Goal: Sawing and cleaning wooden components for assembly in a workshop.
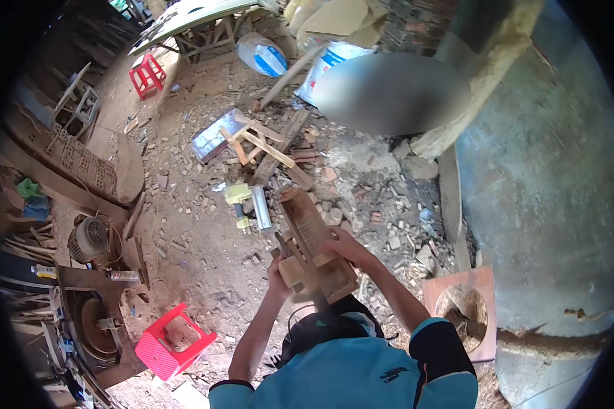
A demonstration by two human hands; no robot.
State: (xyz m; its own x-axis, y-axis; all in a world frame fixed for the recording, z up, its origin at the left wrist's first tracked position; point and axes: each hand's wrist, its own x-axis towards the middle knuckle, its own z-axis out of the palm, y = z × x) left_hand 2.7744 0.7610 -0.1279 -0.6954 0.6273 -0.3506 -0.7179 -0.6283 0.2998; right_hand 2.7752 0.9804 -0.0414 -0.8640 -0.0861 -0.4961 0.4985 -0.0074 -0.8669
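In front of my body I hold a long, tray-like wooden piece [308, 221] with raised sides, tilted away from me. My right hand [346, 247] grips its right side, thumb and fingers closed over the edge. Smaller wooden blocks [293, 270] lie against its left side near me. My left hand [276, 276] is closed around the left of these blocks, its fingers partly hidden by the wood. Whether the blocks are fixed to the long piece I cannot tell.
Wood scraps and rubble cover the ground. Ahead are a small wooden frame [262, 146] and a yellow-and-black tool [239, 199]. A red stool [174, 344] stands left, near a motor [89, 238]. To the right are a board with a round hole [432, 293] and a grey wall [539, 184].
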